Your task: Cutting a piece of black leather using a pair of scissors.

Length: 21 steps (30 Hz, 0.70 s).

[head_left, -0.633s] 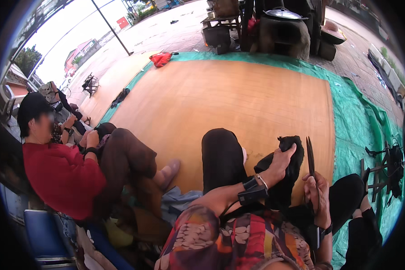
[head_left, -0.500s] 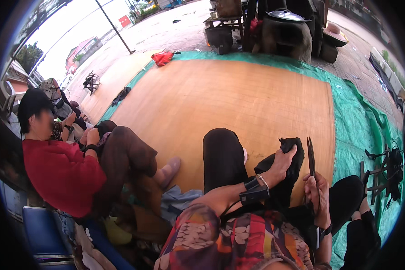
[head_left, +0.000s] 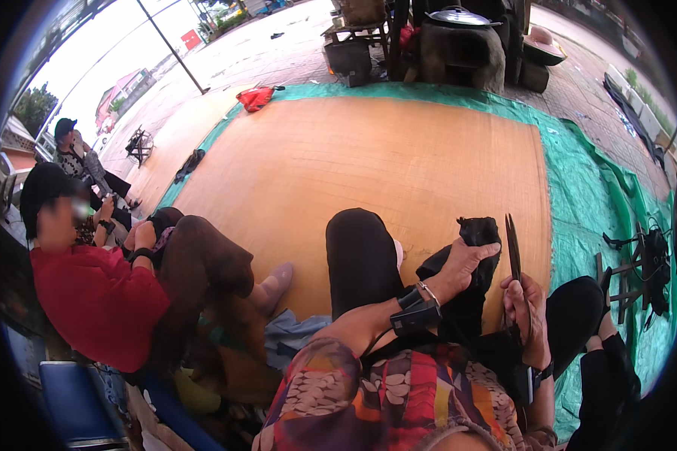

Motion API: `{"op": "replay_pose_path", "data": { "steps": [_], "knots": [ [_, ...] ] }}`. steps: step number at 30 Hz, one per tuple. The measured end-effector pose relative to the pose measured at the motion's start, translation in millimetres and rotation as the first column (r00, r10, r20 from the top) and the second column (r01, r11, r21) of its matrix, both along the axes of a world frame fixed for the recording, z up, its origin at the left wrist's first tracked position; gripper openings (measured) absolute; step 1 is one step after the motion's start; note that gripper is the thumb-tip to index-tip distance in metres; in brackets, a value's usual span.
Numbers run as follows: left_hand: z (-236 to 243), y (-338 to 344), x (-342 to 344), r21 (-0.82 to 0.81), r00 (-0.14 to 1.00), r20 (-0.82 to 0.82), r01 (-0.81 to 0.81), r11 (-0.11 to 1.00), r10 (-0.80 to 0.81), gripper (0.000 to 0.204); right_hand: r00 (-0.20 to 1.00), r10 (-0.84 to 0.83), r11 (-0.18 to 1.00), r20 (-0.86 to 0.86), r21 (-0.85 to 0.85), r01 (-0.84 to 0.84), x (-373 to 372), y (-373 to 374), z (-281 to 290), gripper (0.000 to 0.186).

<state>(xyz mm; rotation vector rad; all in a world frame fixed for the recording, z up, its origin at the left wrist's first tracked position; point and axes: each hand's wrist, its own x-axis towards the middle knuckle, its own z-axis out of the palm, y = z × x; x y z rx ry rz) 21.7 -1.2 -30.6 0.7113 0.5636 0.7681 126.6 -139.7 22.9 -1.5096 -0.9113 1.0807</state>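
Outdoors, on brick paving (head_left: 293, 60), two tan sheets (head_left: 368, 158) lay, the larger over a green tarp (head_left: 590, 180), one red bundle (head_left: 256, 98) at its far-left corner. Between the person's knees (head_left: 362, 252), the left hand (head_left: 459, 272) clutched one black cloth (head_left: 481, 231); beside it, the right hand (head_left: 528, 312) gripped one pair of scissors (head_left: 514, 252), blades up.

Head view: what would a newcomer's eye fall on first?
Most likely the wide tan floor covering, bordered by a green sheet, across the middle. Next, at lower right, the scissors pointing up in the right hand, beside black cloth in the left hand. Then the person in a red top, seated at left.
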Motion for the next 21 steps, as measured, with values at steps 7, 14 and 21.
{"op": "replay_pose_path", "data": {
  "steps": [7, 14, 21],
  "knots": [
    [18, -2, -3, -0.102, 0.999, -0.051, -0.025, 0.994, 0.02, 0.021, 0.987, 0.046, 0.998, 0.152, -0.047, -0.039, 10, 5, 2, 0.057],
    [12, -6, -13, -0.008, 0.993, -0.104, -0.062, 0.998, 0.061, 0.027, 0.972, 0.052, 0.996, 0.229, 0.056, -0.066, 8, -1, -2, 0.066],
    [12, -1, -7, -0.036, 0.994, -0.093, -0.058, 0.998, 0.055, 0.036, 0.964, 0.051, 0.995, 0.261, 0.07, -0.072, 12, 2, -11, 0.065]
  ]
}}
